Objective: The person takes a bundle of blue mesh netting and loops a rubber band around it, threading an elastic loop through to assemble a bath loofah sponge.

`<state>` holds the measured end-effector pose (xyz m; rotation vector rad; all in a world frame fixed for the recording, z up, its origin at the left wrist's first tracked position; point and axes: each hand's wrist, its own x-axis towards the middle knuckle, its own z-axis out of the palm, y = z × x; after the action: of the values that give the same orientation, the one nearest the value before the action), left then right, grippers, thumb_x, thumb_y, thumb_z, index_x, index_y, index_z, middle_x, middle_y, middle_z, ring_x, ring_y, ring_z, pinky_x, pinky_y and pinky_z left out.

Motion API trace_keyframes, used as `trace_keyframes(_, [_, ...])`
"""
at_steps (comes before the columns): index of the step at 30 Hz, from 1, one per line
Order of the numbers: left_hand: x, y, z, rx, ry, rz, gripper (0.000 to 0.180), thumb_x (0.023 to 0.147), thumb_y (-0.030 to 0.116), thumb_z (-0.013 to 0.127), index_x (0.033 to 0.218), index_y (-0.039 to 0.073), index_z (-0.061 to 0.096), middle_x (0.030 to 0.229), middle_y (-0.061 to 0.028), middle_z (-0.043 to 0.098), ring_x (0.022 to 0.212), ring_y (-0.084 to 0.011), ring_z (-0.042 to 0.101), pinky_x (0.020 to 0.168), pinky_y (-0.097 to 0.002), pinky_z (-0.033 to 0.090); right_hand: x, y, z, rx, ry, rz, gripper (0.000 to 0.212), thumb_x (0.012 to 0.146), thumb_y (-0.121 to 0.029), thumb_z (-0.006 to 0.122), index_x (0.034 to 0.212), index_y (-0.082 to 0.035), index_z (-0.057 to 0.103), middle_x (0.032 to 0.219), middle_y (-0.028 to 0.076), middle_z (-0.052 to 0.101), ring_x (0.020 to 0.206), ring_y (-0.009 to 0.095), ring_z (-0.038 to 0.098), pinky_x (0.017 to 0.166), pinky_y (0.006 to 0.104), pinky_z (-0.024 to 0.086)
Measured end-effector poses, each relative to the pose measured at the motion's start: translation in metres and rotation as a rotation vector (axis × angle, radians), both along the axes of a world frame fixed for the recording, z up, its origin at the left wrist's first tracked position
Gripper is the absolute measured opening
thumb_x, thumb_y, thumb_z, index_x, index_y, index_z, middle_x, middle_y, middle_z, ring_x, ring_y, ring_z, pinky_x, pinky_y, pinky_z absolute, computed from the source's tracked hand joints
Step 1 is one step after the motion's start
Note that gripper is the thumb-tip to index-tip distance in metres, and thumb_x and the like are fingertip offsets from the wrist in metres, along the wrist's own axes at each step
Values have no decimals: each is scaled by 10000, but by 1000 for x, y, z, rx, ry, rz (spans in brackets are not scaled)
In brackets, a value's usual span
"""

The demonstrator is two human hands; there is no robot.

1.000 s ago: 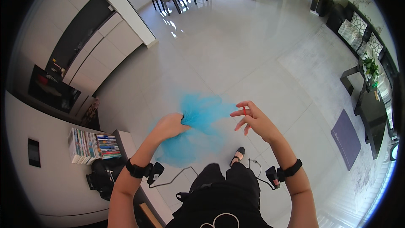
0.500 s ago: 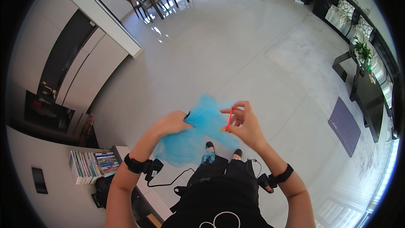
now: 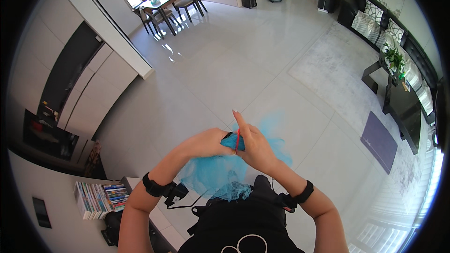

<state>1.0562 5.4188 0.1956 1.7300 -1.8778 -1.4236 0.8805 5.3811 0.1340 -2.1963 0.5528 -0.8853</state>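
Observation:
Sheer blue netting [image 3: 215, 171] hangs in front of my body and fans out on both sides of my hands. My left hand [image 3: 208, 143] is closed round its gathered middle, where a small dark piece [image 3: 228, 135] shows by the fingers. Against that bunch, my right hand [image 3: 258, 149] holds a thin red elastic band [image 3: 237, 140], stretched upright beside the gathered netting. The right index finger points up and away; the other fingers are curled. Whether the band goes all the way round the bunch is hidden.
A low white shelf with books [image 3: 101, 199] stands at my left, below a wall. A dining table [image 3: 164, 0] with chairs is far ahead. To the right are a purple mat [image 3: 379, 141], a black coffee table [image 3: 404, 112] and a sofa [image 3: 349, 11]. Black straps with cabled devices sit on both forearms.
My right hand has moved left to the bunch, bringing the red band against the gathered netting. Part of the netting now spreads behind the right hand. The view has tilted up slightly.

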Motion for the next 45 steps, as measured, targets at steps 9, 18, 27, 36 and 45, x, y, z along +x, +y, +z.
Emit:
trace_keyframes(9, [24, -7, 4, 287, -106, 27, 471, 678, 300, 721, 1018, -5, 609, 970, -134, 605, 820, -179, 553, 722, -297, 436, 9, -18, 1, -460, 83, -229, 773, 569, 99, 651, 1303, -19, 440, 717, 78, 491, 737, 260, 489, 670, 360, 409])
trace_keyframes(18, [57, -2, 1, -483, -196, 148, 391, 672, 221, 660, 1008, 28, 604, 727, -121, 603, 761, -314, 599, 706, -369, 468, 19, -27, 40, -192, 144, -17, 713, 637, 46, 692, 1297, -72, 451, 711, 77, 492, 741, 259, 493, 682, 364, 415])
trace_keyframes(27, [46, 6, 49, -441, -393, 131, 264, 690, 183, 639, 914, 44, 620, 778, -148, 620, 765, -321, 602, 669, -391, 466, 40, -20, 51, -197, 52, -228, 875, 616, 2, 742, 1387, -77, 337, 718, 97, 536, 593, 281, 512, 565, 377, 433])
trace_keyframes(36, [50, 10, 64, -355, -166, 31, 229, 688, 149, 610, 889, 39, 611, 768, -148, 609, 753, -332, 590, 660, -411, 450, 42, -5, 44, -90, -18, -96, 929, 620, 0, 739, 1429, -97, 291, 646, 67, 571, 603, 255, 541, 597, 328, 444])
trace_keyframes(45, [55, 6, 69, -580, -568, -35, 280, 685, 128, 659, 951, 55, 609, 845, -109, 618, 824, -286, 573, 736, -360, 457, 26, -27, 64, 404, 251, 96, 707, 722, -51, 657, 1359, -152, 368, 683, 135, 601, 663, 336, 578, 655, 336, 453])
